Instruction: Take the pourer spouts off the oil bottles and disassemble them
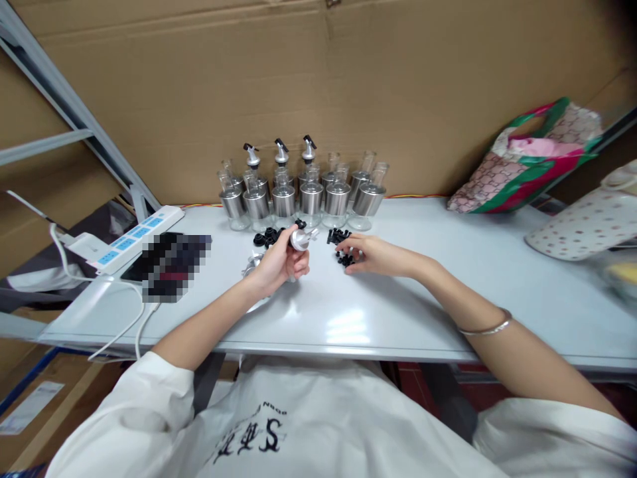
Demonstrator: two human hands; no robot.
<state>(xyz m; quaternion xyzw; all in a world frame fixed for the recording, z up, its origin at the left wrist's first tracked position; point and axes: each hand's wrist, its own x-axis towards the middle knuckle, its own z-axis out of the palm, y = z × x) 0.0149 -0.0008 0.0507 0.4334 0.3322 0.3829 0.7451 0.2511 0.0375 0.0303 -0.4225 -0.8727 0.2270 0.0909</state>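
Note:
My left hand (pixel 283 259) is closed around a silver bottle pourer (pixel 299 240), its spout pointing right. A small black piece (pixel 300 224) shows at the top of that hand; whether it is joined to the pourer I cannot tell. My right hand (pixel 365 255) reaches over a pile of small black parts (pixel 344 259), thumb and fingers apart and curved around it. Longer black plastic pieces (pixel 338 235) lie just behind its fingertips. Black ring-shaped stoppers (pixel 267 237) sit behind my left hand, and more silver pourer parts (pixel 250 264) are partly hidden by it.
Several glass bottles with steel sleeves (pixel 310 198) stand at the back; three bear pourers (pixel 281 151). On the left are a power strip (pixel 142 236), a blurred-out dark device (pixel 174 265) and white cables (pixel 142 332). A patterned bag (pixel 497 172) and dotted white item (pixel 572 229) are right.

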